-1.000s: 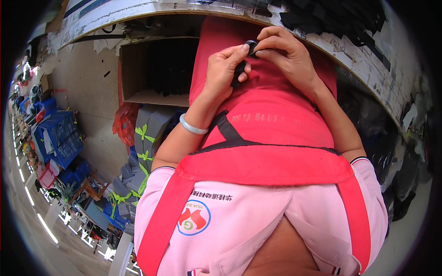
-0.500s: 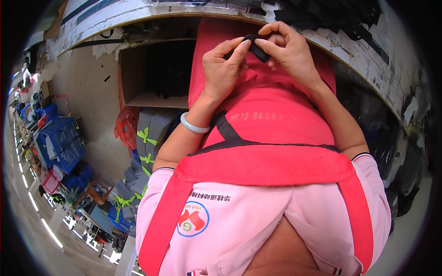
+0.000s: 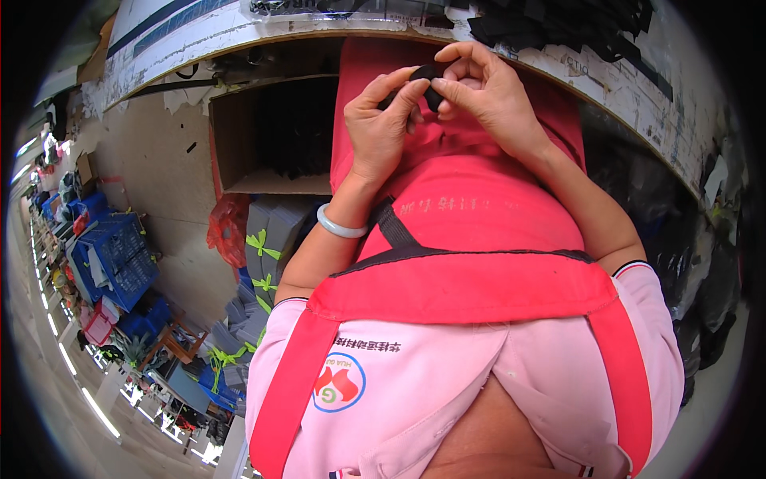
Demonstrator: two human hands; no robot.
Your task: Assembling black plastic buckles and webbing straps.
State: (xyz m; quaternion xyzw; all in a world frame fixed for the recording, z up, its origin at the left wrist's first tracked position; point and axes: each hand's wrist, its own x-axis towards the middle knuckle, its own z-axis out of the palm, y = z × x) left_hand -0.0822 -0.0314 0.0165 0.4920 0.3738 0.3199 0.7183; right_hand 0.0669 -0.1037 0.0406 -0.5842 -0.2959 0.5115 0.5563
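Note:
A small black piece of fabric-like material [image 3: 432, 96] is pinched between my two hands above my lap, just short of the table edge. My left hand [image 3: 378, 121] grips its left side with thumb and index finger. On the other side, the thumb and fingers of my right hand [image 3: 491, 100] close on it too. The fingers cover much of the piece, so its exact kind cannot be made out. Below the hands spreads my red apron [image 3: 479, 215]. A pale bangle [image 3: 340, 223] circles my left wrist.
The worn white-topped table [image 3: 335, 22] curves across the front, with a heap of black pieces [image 3: 558, 28] at its right. Under it, an open cardboard box [image 3: 271, 185] holds dark items. Grey bundles [image 3: 275, 227] with yellow-green ties and a red plastic bag [image 3: 229, 231] sit left; blue crates [image 3: 120, 259] stand farther off.
The black piece has turned between my fingers and shows less of its length. My right hand has come slightly closer to the left. The whole view has shifted a little.

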